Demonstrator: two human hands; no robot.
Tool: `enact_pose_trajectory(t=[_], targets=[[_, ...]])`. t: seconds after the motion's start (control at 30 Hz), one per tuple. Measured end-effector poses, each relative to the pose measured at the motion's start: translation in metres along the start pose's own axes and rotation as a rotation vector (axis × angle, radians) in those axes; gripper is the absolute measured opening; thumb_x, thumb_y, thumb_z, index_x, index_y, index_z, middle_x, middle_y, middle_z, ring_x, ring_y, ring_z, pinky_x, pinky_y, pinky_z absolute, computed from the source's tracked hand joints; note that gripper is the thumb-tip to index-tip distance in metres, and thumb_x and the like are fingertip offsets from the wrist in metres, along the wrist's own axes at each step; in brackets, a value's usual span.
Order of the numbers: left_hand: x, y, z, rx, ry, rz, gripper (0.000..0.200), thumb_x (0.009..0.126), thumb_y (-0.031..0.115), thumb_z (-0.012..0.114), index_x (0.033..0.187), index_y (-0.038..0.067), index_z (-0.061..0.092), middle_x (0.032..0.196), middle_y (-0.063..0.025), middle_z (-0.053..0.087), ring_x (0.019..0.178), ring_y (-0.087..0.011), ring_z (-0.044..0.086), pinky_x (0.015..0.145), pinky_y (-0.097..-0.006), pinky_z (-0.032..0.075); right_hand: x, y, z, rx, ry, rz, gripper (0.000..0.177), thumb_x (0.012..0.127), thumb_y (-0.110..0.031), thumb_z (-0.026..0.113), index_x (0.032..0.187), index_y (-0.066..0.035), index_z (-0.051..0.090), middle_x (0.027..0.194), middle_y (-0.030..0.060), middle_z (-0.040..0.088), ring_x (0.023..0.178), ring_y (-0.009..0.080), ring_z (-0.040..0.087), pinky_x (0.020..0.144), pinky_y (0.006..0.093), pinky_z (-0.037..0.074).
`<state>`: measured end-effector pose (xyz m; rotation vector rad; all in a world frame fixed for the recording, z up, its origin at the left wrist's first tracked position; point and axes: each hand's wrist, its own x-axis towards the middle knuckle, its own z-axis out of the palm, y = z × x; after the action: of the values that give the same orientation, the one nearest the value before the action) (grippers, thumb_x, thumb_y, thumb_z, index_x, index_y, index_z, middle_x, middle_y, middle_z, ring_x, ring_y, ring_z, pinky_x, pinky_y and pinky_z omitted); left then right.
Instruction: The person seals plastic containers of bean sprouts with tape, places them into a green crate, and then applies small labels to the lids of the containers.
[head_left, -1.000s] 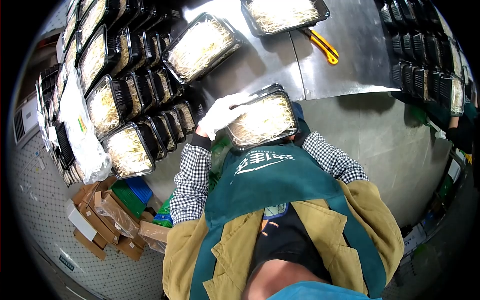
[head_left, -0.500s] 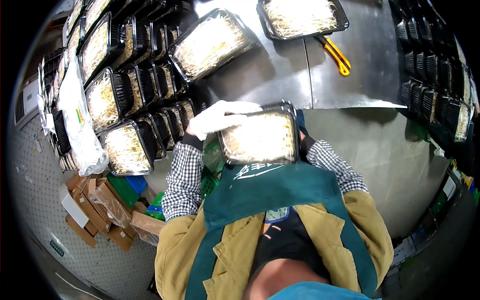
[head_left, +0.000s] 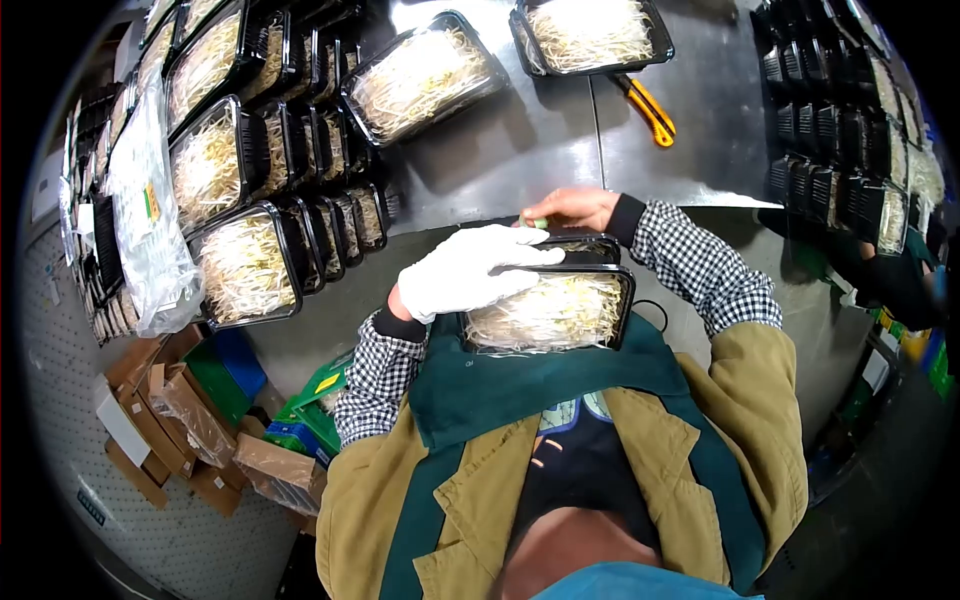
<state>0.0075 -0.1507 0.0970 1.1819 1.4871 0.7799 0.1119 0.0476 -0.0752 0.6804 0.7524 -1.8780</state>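
Bag: one clear plastic bag [head_left: 140, 215] hangs off the table's left edge, and I cannot read what is in it.
Boxes: a heap of flattened cardboard boxes [head_left: 175, 425] lies on the floor below that edge, too jumbled for me to count.
Left rows: I count three sprout trays [head_left: 245, 268] facing me along the left edge. Each one fronts a tight row of black trays, and more beyond are too squeezed to count.
Table: steel table [head_left: 520, 150], with its near edge just beyond the hands.
Loose trays: two, both full of sprouts. One [head_left: 425, 78] is at the far middle and the other [head_left: 590, 30] is at the far edge, right of it.
Left hand: one white-gloved left hand [head_left: 470, 270] lies flat on the tray [head_left: 550, 312], fingers pressed together and pointing right.
Tray: full of sprouts and off the table, held against the green apron [head_left: 540, 385] below the near edge. A second black rim [head_left: 590, 247] shows just behind it, so I count two there.
Right hand: the bare right hand [head_left: 575, 208] is at the far side of the tray, fingertips pinching a small green bit [head_left: 537, 222]. I cannot tell what it is.
Knife: one yellow knife [head_left: 645, 108] lies beside the far-edge tray.
Right stacks: black trays [head_left: 840, 130] are banked along the right edge, too many for me to count.
Sleeve: one dark sleeve [head_left: 890, 285] of another person is past the right edge.
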Motion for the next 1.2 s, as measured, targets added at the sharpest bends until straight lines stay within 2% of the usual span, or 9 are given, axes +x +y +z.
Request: enact_pose_trajectory(t=[0.07,0.17,0.27,0.47,0.7,0.8,0.93,1.0,1.2], targets=[[0.005,-0.003,-0.002,-0.025,0.058,0.022,0.036,0.088,0.017,0.059,0.122,0.007,0.062,0.122,-0.0154,0.062,0.113,-0.0274,0.058,0.099,-0.036,0.043,-0.014,-0.03,0.013,0.101,-0.111,-0.072,0.018,0.093,-0.022,0.062,0.091,-0.004,0.066,0.094,0.0012,0.068,0.092,0.0106,0.06,0.085,0.0289,0.049],[0.016,-0.032,-0.001,-0.107,0.113,-0.034,0.036,0.088,0.014,0.06,0.123,0.005,0.06,0.117,-0.0154,0.065,0.104,-0.0213,0.061,0.095,-0.0316,0.045,-0.035,-0.072,0.036,-0.025,0.067,-0.182,0.022,0.093,-0.023,0.062,0.096,-0.002,0.066,0.086,-0.0031,0.065,0.088,0.0081,0.06,0.087,0.0264,0.047],[0.025,-0.062,-0.004,-0.035,0.246,0.013,0.035,0.087,0.017,0.059,0.12,0.007,0.063,0.11,-0.0143,0.067,0.096,-0.0255,0.064,0.087,-0.0335,0.049,-0.026,-0.091,0.04,-0.209,0.298,-0.199,0.02,0.091,-0.022,0.064,0.095,-0.003,0.066,0.08,-0.0031,0.065,0.073,0.005,0.052,0.067,0.0232,0.041],[0.034,-0.098,-0.018,-0.239,0.268,-0.183,0.034,0.091,0.022,0.061,0.115,-0.002,0.063,0.1,-0.012,0.069,0.09,-0.0156,0.062,0.085,-0.0289,0.048,-0.014,-0.113,0.057,-0.248,0.453,-0.317,0.019,0.091,-0.02,0.064,0.091,-0.001,0.067,0.082,0.0026,0.066,0.07,0.0079,0.049,0.066,0.0232,0.038],[0.03,-0.13,0.001,-0.09,0.49,-0.001,0.031,0.089,0.02,0.064,0.112,-0.001,0.062,0.113,-0.0099,0.062,0.1,-0.0181,0.058,0.087,-0.0293,0.046,-0.02,-0.112,0.078,-0.355,0.491,-0.554,0.025,0.09,-0.023,0.065,0.092,0.002,0.067,0.084,0.0037,0.066,0.073,0.0086,0.051,0.069,0.0234,0.041],[0.029,-0.127,0.003,-0.295,0.545,-0.156,0.024,0.088,0.018,0.065,0.104,0.0,0.063,0.107,-0.0082,0.061,0.095,-0.0181,0.058,0.084,-0.0298,0.047,-0.03,-0.107,0.086,-0.372,0.468,-0.641,0.023,0.089,-0.022,0.065,0.081,0.0,0.067,0.079,0.0035,0.066,0.07,0.0073,0.051,0.066,0.0231,0.041],[0.03,-0.123,0.005,-0.194,0.6,-0.113,0.021,0.086,0.016,0.067,0.099,0.0,0.063,0.096,-0.0066,0.063,0.086,-0.0142,0.058,0.078,-0.0281,0.047,-0.035,-0.092,0.095,-0.366,0.506,-0.728,0.024,0.087,-0.02,0.067,0.072,-0.001,0.064,0.073,0.0036,0.067,0.063,0.0063,0.054,0.06,0.0225,0.042],[0.03,-0.127,0.004,-0.263,0.635,-0.113,0.024,0.085,0.02,0.068,0.098,0.0,0.065,0.092,-0.0096,0.064,0.084,-0.0199,0.06,0.076,-0.0316,0.048,-0.046,-0.086,0.11,-0.379,0.539,-0.732,0.026,0.087,-0.019,0.067,0.069,-0.002,0.063,0.073,0.0037,0.067,0.062,0.006,0.053,0.06,0.0221,0.042],[0.03,-0.131,0.006,-0.222,0.663,-0.121,0.02,0.083,0.017,0.071,0.094,0.001,0.065,0.089,-0.0057,0.064,0.083,-0.0113,0.057,0.075,-0.0262,0.047,-0.061,-0.029,0.115,-0.674,0.69,-0.836,0.028,0.087,-0.026,0.066,0.074,-0.002,0.073,0.076,0.0047,0.055,0.082,0.0165,0.051,0.074,0.03,0.041]])
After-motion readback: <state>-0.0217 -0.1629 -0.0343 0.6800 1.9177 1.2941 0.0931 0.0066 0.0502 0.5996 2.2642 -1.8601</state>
